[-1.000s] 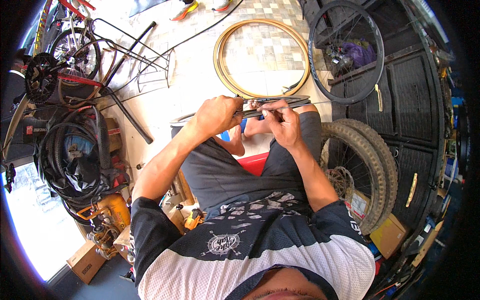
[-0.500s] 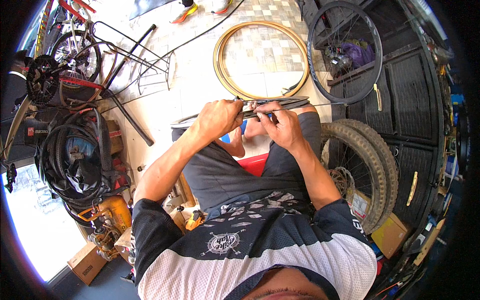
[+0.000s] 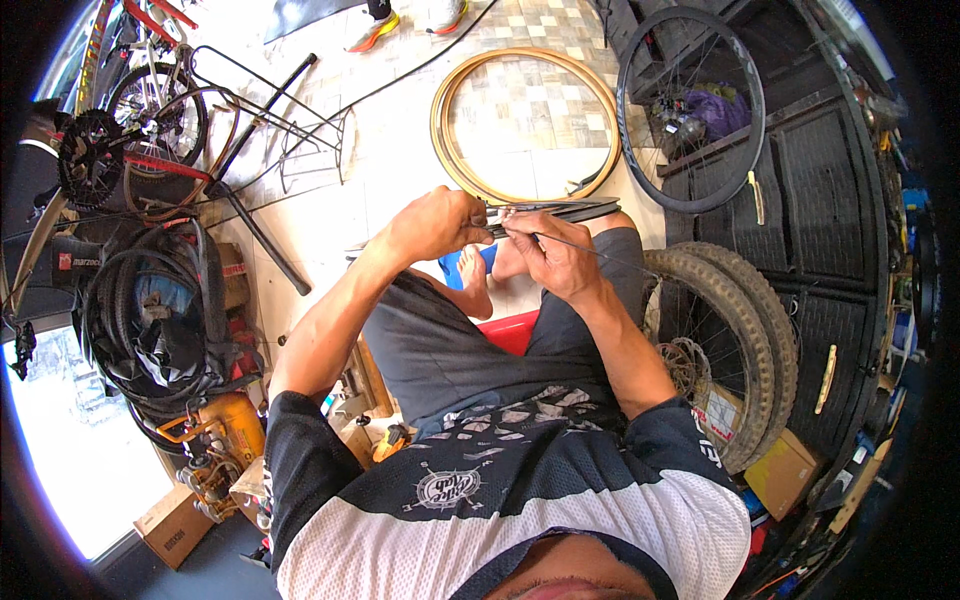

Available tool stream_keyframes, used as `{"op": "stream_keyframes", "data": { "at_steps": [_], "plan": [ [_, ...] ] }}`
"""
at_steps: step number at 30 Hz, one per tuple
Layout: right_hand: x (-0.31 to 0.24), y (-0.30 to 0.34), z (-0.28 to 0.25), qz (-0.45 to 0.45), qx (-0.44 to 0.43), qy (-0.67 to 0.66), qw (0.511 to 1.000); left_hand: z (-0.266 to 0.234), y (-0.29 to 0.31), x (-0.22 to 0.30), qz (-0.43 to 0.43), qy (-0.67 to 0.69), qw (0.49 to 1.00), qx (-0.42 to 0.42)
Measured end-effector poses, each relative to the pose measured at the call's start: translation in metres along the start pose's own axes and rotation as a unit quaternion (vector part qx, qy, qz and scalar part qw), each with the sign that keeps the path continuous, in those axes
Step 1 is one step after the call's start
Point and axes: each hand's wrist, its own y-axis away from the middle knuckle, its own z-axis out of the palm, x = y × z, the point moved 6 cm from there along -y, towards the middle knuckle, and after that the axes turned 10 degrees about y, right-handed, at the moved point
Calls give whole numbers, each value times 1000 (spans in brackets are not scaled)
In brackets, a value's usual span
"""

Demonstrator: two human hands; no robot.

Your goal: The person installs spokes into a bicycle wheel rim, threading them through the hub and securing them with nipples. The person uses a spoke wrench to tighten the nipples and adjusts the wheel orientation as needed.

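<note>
A bicycle wheel rim (image 3: 592, 209), dark and seen almost edge-on, lies across my knees. My left hand (image 3: 440, 225) is closed at the middle of the wheel, its fingertips by small metal parts that look like the hub (image 3: 494, 212). What those fingers grip is hidden. Close beside it, my right hand (image 3: 556, 255) pinches a thin dark spoke (image 3: 610, 259), which sticks out to the right past the wrist. Its fingertips meet the hub area, nearly touching the left ones. The spoke's inner end is covered by the fingers.
Tan hoops (image 3: 440, 120) lie on the floor ahead. A black wheel (image 3: 625, 120) leans on dark cabinets at right, above knobby tyres (image 3: 735, 290). At left are a bicycle frame (image 3: 165, 163), a bundle of tyres (image 3: 105, 310) and a yellow compressor (image 3: 232, 425). Another person's shoes (image 3: 375, 32) stand far ahead.
The spoke in my right hand has swung from pointing nearly straight right to slanting down toward me. My right hand has turned and shifted slightly nearer; my left hand has risen slightly at the wrist.
</note>
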Motion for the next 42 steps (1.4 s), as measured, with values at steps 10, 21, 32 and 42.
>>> {"op": "stream_keyframes", "data": {
  "at_steps": [10, 21, 32, 42],
  "plan": [
    [11, 0, -3, 149, -54, -46, 986, 9, -3, 6, 26, -48, 998, 44],
    [60, -22, -20, 275, -41, -272, 921, 17, 13, 12, -6, -102, 991, 82],
    [2, -33, -2, 219, -249, -240, 912, -4, 23, 22, 9, 402, 856, 326],
    [15, -23, 3, 274, -135, -405, 862, -19, 25, 9, 87, 603, 723, 325]
  ]
}}
